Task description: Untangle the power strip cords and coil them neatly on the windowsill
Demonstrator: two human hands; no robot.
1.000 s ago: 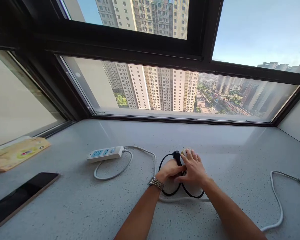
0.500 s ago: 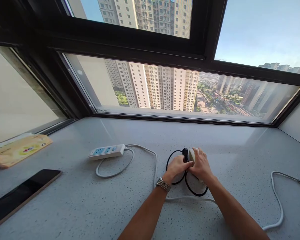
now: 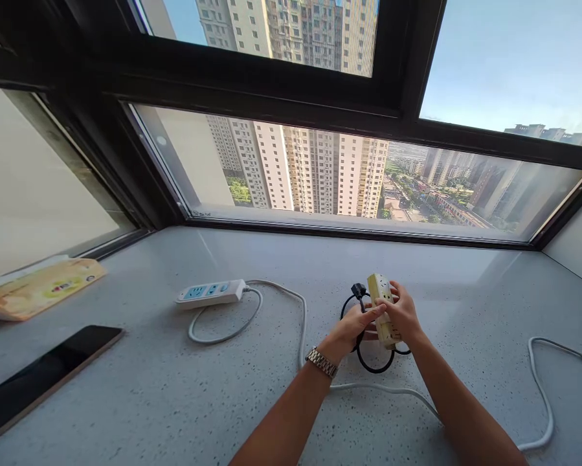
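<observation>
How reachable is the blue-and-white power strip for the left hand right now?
Probably yes: only white cable lies between the blue-and-white power strip and left hand, though it's busy with the black cable and yellowed power strip.

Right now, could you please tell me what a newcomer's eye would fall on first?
Probably the left hand and right hand, right of centre, at a yellowed power strip with a black plug beside it. Next might come the tall towers beyond the dark window frame, then the white power strip with blue socket faces, on the speckled sill left of centre.
</observation>
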